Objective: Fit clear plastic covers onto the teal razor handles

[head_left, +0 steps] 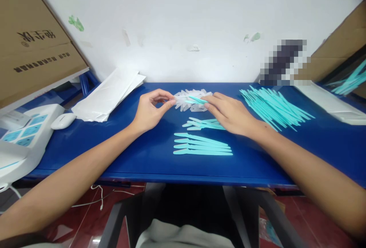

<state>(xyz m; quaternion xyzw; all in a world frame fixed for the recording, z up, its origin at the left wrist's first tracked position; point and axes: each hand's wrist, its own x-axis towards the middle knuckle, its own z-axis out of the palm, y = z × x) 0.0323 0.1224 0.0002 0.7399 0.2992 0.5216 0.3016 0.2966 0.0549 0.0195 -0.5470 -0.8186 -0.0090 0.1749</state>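
Between right fingers (214,101), turquoise razor (197,100), pinched

The slim sticks (203,152) just below centre look like smooth, matt plastic, the small pieces (185,107) at centre like translucent plastic, the tabletop (137,152) glossy, the box (37,12) at upper left matt cardboard.

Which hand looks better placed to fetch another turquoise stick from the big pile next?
Probably the right hand: it's closer to the big pile, though it holds a turquoise stick. The left hand is farther off, left of the white pieces.
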